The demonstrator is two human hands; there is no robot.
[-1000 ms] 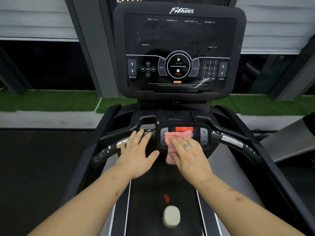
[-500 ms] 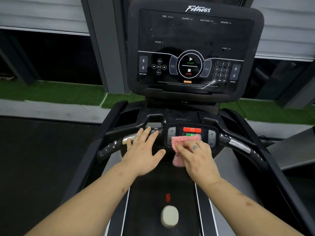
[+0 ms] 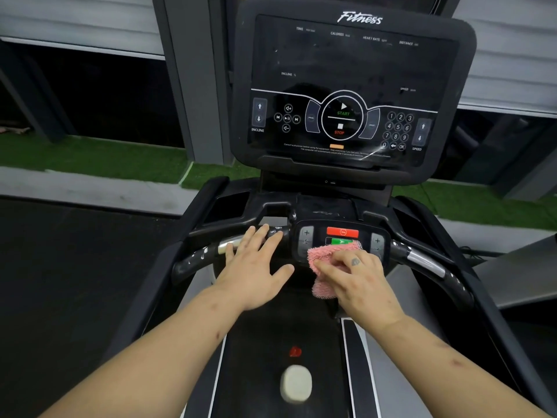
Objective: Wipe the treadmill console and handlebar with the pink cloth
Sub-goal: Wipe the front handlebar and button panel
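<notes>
**Cloth drawn down off the green key**

The pink cloth lies lower on the control pad at the middle of the handlebar than it did a second ago. Then its top edge reached the red stop key; now the green key beneath shows almost whole. The cloth is also more bunched, and its lower end hangs past the pad's bottom edge. The right grip holds it with fingers bent over it, pressing it to the pad, where before they lay straighter (the thumb is hidden). The left grip is wide and flat, fingertips resting on the bar, much as before. This looks like a downward stroke finishing the pad. The bar's two arms and the tall console above probably remain to be wiped.
</notes>
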